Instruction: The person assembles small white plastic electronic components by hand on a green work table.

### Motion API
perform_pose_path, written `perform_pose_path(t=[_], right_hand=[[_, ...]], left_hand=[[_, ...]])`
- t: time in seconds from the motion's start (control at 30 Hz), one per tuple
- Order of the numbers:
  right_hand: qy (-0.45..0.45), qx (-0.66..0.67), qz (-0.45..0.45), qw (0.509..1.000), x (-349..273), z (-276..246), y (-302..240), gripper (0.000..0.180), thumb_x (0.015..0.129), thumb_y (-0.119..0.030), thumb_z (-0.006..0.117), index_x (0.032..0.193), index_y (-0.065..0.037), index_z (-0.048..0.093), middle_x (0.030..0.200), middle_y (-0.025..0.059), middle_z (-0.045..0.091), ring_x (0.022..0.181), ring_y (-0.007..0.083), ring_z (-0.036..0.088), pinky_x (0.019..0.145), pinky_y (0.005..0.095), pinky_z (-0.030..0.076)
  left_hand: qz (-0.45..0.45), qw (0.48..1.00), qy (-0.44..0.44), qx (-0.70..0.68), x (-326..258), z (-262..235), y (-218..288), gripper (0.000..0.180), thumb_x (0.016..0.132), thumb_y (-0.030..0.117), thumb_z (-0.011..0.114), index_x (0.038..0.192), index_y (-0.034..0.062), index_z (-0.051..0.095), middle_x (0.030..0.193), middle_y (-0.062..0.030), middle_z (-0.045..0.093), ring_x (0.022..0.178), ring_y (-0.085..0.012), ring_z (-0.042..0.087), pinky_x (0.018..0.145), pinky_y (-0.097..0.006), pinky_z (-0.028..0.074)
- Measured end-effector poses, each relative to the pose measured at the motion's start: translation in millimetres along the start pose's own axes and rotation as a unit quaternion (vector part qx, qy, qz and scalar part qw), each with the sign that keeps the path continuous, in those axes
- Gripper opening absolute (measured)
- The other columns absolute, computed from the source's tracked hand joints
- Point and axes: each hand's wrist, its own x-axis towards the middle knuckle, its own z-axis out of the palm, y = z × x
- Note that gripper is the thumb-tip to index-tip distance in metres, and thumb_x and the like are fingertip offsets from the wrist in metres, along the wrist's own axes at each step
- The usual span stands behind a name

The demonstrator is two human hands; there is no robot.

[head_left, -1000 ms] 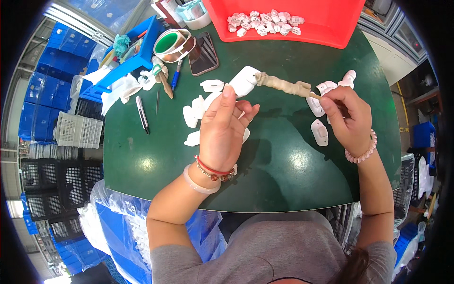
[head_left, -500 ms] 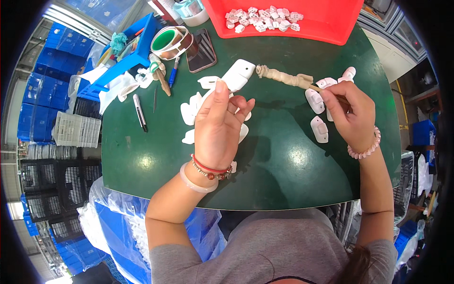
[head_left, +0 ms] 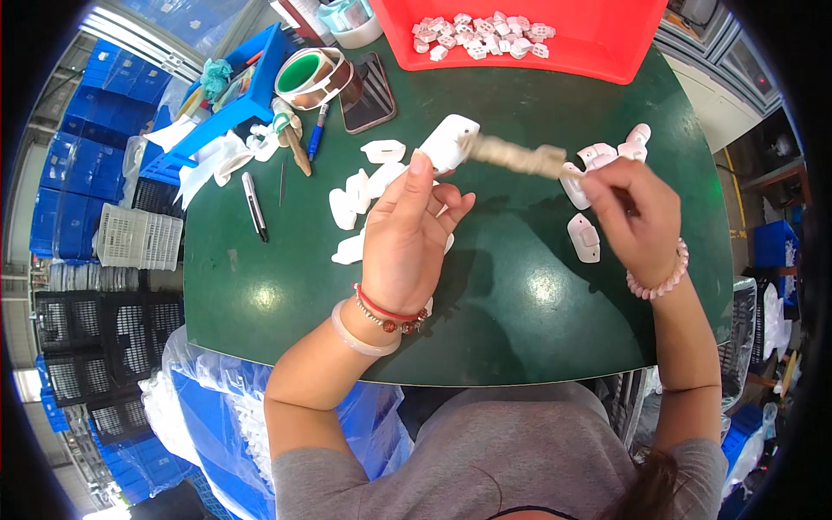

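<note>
My left hand [head_left: 406, 230] is raised over the table, pinching a white plastic part [head_left: 448, 143] with a small dark hole near its far end. In my right hand [head_left: 637, 212] is the thin handle of a stick wrapped in beige cloth [head_left: 517, 156], slightly blurred. The wrapped tip meets the white part near its hole. Below and left of my left hand lie several similar white parts [head_left: 342, 208], some hidden behind the hand. More white parts lie around my right hand, one of them [head_left: 584, 238] with a raised block on top.
A red bin [head_left: 598, 61] with small white pieces stands at the far side of the green table [head_left: 286, 299]. To the left are a phone [head_left: 368, 94], a tape roll [head_left: 303, 78], a blue pen [head_left: 318, 132], a white pen [head_left: 254, 206] and a blue tray [head_left: 251, 100].
My right hand has shifted slightly left, bringing the cloth-wrapped stick onto the white part. My left hand has moved a little right with the part.
</note>
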Motion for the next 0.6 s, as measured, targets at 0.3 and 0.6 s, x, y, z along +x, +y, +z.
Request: perform_pose_path(t=[0.3,0.6], right_hand=[[-0.024,-0.008,-0.01,1.0,-1,0,-3,0.008,0.078,-0.007,0.064,0.077,-0.001,0.058,0.061,0.003,0.053,0.045,0.0067,0.04,0.041,0.0215,0.03],[-0.014,0.267,0.228,0.936,-2,-4,11,0.02,0.086,-0.014,0.057,0.1,0.0,0.058,0.081,-0.0012,0.058,0.072,0.0032,0.05,0.062,0.0175,0.041]], left_hand=[[0.018,0.998,0.037,0.046,-3,7,-2,0.024,0.088,0.028,0.054,0.089,0.0055,0.062,0.072,0.0014,0.054,0.071,-0.0069,0.051,0.077,-0.03,0.045],[-0.005,0.998,0.005,0.064,-6,8,-6,0.024,0.088,0.026,0.054,0.092,0.0039,0.061,0.075,0.0009,0.055,0.073,-0.0079,0.052,0.077,-0.03,0.045]])
